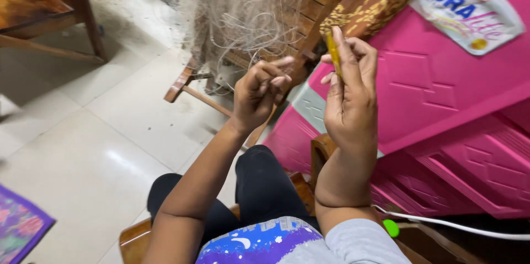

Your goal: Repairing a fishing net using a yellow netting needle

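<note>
I see a thin yellow needle [333,54] upright in my right hand [351,98], and pale tangled net [243,16] hanging just beyond my left hand [259,93].

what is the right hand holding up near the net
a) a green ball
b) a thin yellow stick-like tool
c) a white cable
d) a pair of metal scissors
b: the right hand grips a thin yellow stick-like tool between thumb and fingers, raised beside the tangled pale fishing net, while the left hand pinches at the net's strands.

Both arms raised; left hand [259,96] fingers pinched, right hand [350,98] upright, gripping.
</note>
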